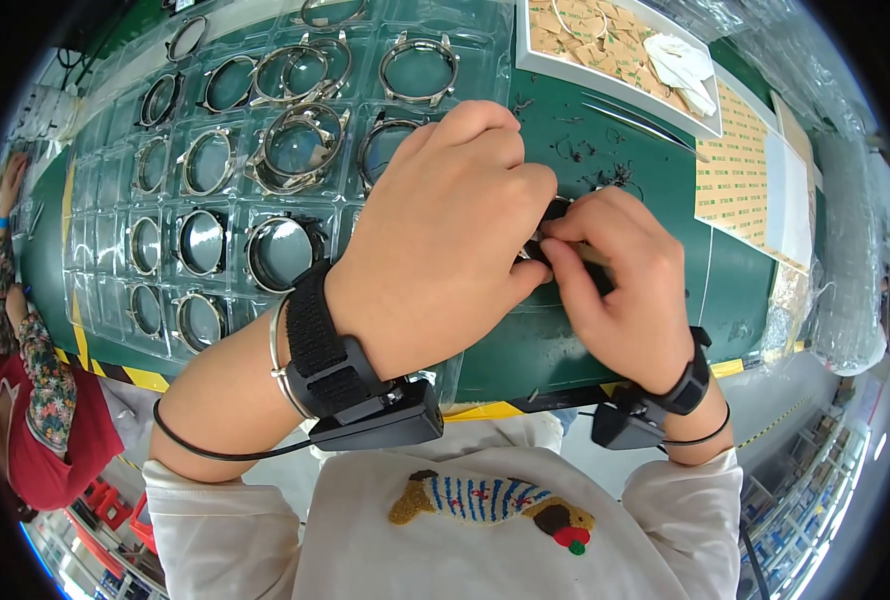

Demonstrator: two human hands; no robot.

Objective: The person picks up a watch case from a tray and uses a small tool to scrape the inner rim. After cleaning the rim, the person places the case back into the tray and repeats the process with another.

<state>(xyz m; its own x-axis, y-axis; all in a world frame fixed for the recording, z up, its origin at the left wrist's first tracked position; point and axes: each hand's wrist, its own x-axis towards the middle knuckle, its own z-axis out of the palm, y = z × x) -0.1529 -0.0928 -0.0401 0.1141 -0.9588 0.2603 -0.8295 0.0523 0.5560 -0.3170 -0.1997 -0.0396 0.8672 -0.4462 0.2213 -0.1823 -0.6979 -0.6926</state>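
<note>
My left hand (450, 225) is closed around a dark, ring-like watch case (557, 209), most of it hidden by the fingers. Against it, my right hand (630, 280) has thumb and fingers pinched together. A slim brownish piece shows between those fingers, too covered to name. Left of my hands lies a clear plastic tray (83, 245) with several metal watch cases (417, 72) in its pockets. Some of them are stacked, and my left hand and forearm cover part of the tray.
Past my right hand, dark shreds (605, 178) lie on the green mat (665, 240). Thin metal tweezers (640, 122) rest near a white box (620, 62) of tan backing pieces and a white cloth. Tan printed sheets (733, 165) lie at the right. Another person's arm (3, 230) is far left.
</note>
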